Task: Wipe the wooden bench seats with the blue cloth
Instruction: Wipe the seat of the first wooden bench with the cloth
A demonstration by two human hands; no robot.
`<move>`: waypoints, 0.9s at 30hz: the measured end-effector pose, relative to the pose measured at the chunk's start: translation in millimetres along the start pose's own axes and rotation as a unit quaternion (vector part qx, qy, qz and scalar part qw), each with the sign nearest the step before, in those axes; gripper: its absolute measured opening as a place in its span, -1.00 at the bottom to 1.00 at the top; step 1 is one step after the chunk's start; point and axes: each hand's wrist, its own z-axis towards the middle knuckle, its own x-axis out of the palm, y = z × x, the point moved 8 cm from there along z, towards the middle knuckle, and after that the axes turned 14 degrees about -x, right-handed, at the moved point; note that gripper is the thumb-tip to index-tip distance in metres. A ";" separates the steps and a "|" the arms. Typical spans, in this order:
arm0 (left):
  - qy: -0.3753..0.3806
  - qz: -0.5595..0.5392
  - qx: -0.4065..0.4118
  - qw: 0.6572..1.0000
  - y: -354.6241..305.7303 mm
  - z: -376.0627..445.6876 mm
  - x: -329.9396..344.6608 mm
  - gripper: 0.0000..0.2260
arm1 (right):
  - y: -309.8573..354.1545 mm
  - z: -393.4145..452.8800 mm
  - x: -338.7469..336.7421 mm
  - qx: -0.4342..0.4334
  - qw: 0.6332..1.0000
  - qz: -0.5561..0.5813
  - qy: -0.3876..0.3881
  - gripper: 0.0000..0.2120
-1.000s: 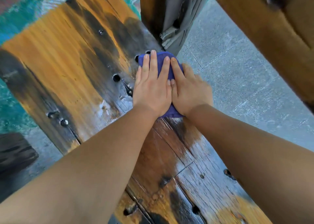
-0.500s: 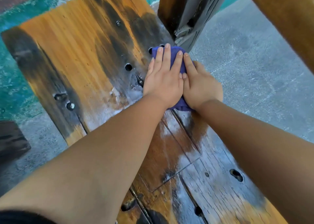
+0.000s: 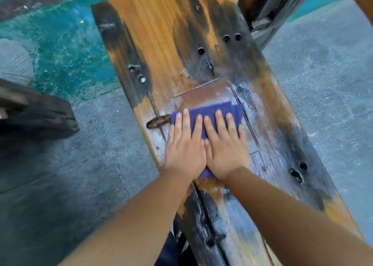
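Observation:
The wooden bench seat [image 3: 165,43] runs from the top centre down to the lower right, orange with dark stains, bolt holes and wet patches. A folded blue cloth [image 3: 214,112] lies flat on its near left part. My left hand [image 3: 184,146] and my right hand [image 3: 226,146] press side by side on the cloth, palms down, fingers stretched toward the far end. Most of the cloth is hidden under the hands; its far edge and a corner below the palms show.
A wooden post with grey cladding [image 3: 268,9] rises at the bench's far right corner. Grey concrete floor [image 3: 323,74] lies on both sides, teal painted ground [image 3: 66,53] at the left. A dark wooden block [image 3: 34,112] sits at the left edge.
Both hands have dragged the cloth back toward me along the seat, away from the post and over to the left edge. The wiped stretch behind the cloth looks wet.

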 end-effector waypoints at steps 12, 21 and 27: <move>0.012 -0.003 -0.037 0.999 51.3 -47.3 21.0 -0.44 | 51.4 -31.8 28.1 -0.029 0.999 0.024 0.037 -0.45; -0.028 0.018 -0.005 0.999 38.4 58.6 -23.6 -0.43 | 22.2 65.7 -9.8 -0.004 1.000 0.025 -0.010 -0.45; -0.047 0.037 0.052 0.997 20.2 154.3 -60.3 -0.42 | -5.9 148.1 -43.6 0.046 0.997 0.032 -0.052 -0.44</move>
